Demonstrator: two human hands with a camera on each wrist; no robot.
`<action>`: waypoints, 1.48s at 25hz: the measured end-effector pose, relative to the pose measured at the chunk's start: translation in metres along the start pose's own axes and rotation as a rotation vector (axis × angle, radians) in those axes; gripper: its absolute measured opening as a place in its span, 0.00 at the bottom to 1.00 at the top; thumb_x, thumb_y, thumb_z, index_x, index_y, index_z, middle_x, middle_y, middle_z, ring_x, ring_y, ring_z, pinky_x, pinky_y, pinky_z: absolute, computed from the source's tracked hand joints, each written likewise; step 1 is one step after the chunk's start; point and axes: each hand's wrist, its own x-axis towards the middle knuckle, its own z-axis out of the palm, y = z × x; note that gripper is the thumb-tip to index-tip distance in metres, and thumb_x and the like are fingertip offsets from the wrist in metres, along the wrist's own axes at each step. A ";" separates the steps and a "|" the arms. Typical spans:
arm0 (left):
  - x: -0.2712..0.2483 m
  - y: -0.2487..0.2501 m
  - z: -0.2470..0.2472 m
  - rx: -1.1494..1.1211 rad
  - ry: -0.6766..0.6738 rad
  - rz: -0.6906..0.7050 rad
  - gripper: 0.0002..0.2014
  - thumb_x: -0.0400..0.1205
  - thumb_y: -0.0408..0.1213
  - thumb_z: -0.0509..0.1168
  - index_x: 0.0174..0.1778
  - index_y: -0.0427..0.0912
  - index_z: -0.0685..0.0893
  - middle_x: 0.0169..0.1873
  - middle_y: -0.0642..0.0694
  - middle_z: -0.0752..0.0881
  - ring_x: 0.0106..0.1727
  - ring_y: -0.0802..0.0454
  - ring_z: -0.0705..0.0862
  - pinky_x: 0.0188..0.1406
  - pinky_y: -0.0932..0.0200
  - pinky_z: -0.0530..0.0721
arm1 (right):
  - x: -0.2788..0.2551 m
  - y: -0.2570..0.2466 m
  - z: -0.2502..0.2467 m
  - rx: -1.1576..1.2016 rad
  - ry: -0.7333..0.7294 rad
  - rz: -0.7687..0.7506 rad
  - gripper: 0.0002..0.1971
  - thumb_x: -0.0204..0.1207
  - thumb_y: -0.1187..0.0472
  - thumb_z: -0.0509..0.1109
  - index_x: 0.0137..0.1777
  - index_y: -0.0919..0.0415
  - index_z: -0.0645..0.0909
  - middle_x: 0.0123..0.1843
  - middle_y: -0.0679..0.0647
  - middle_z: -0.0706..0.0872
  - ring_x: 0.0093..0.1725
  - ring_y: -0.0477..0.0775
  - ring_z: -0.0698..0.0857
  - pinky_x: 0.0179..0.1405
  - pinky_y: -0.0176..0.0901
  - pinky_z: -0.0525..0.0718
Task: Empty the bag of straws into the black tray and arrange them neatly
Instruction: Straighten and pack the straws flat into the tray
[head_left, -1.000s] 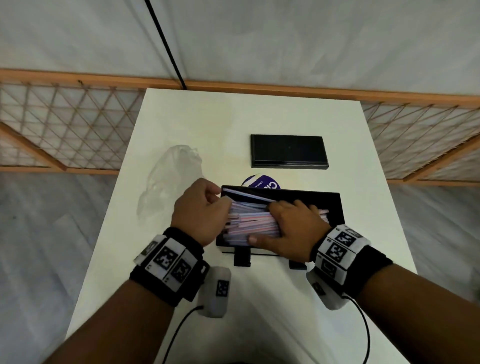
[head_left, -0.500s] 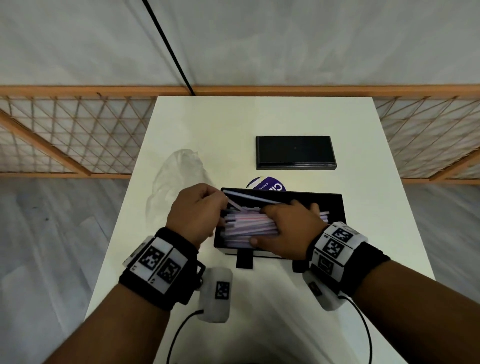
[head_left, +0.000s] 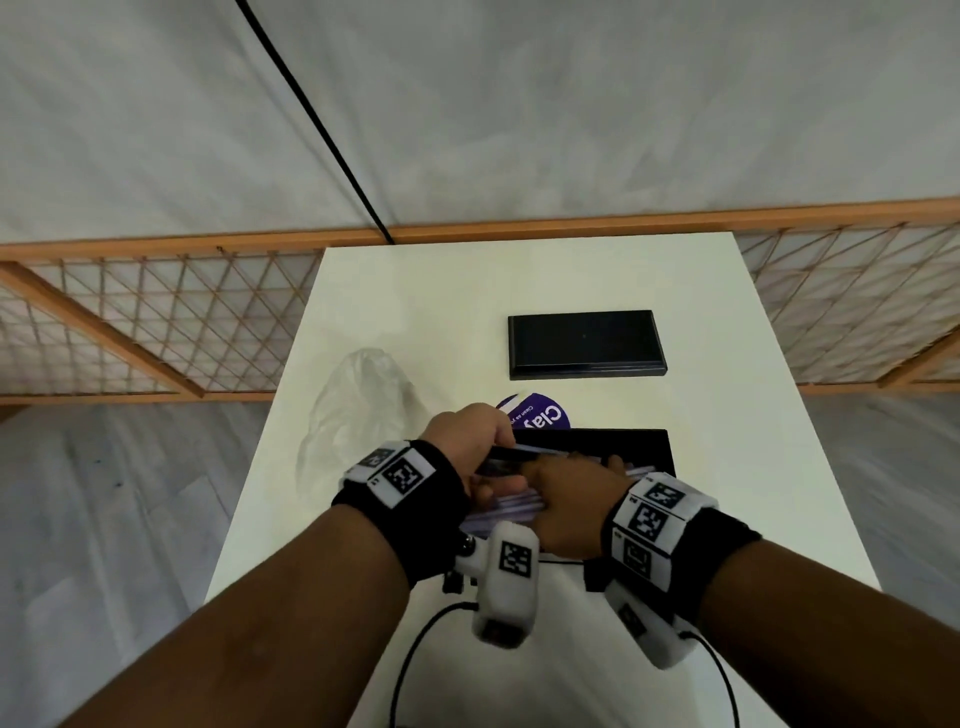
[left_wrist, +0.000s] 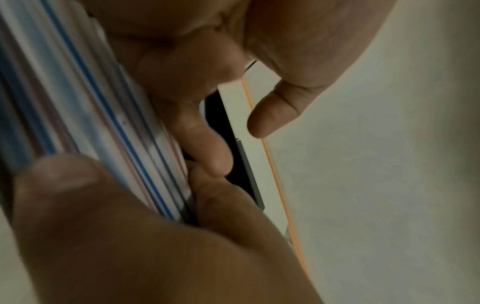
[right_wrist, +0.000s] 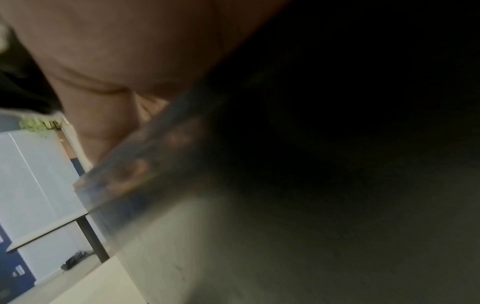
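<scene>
The black tray (head_left: 649, 441) stands on the white table (head_left: 415, 322) near me. A bundle of pale straws (head_left: 506, 506) with blue and pink stripes lies across its left part. My left hand (head_left: 483, 441) grips the bundle's left end, thumb (left_wrist: 57, 181) on one side of the straws (left_wrist: 103, 123) and fingers on the other. Beside it, my right hand (head_left: 571, 488) lies over the bundle's middle with its fingers (left_wrist: 202, 144) curled round the far side. The empty clear bag (head_left: 358, 410) lies left of the tray. The right wrist view is dark and blurred.
A second flat black piece (head_left: 587, 345) lies farther back on the table. A purple round label (head_left: 537, 415) shows behind the tray. A wooden lattice fence (head_left: 156, 322) runs along the table's far end, and a black cable (head_left: 322, 130) crosses the floor beyond.
My left hand has moved right, up against the right hand, and both now close round the bundle. The view has tilted up and my hands sit lower in it.
</scene>
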 end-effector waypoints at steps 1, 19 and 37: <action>0.004 -0.001 0.001 0.003 -0.005 -0.016 0.21 0.72 0.30 0.63 0.61 0.30 0.83 0.40 0.35 0.90 0.21 0.45 0.88 0.11 0.69 0.69 | -0.003 0.001 0.000 0.009 0.007 -0.018 0.20 0.78 0.37 0.61 0.67 0.39 0.74 0.71 0.46 0.80 0.71 0.58 0.77 0.69 0.61 0.70; -0.001 -0.018 -0.046 0.302 0.378 0.572 0.07 0.63 0.46 0.77 0.27 0.49 0.88 0.27 0.51 0.91 0.35 0.45 0.93 0.45 0.44 0.93 | 0.011 0.022 0.023 0.012 0.065 0.066 0.39 0.63 0.20 0.57 0.71 0.39 0.68 0.72 0.42 0.78 0.73 0.54 0.75 0.72 0.68 0.65; 0.019 -0.013 -0.068 0.478 0.244 0.462 0.09 0.75 0.47 0.77 0.45 0.49 0.88 0.41 0.47 0.89 0.35 0.45 0.93 0.43 0.45 0.94 | 0.004 0.016 0.024 -0.013 0.093 0.104 0.34 0.69 0.24 0.58 0.73 0.37 0.68 0.72 0.42 0.78 0.72 0.56 0.76 0.71 0.66 0.64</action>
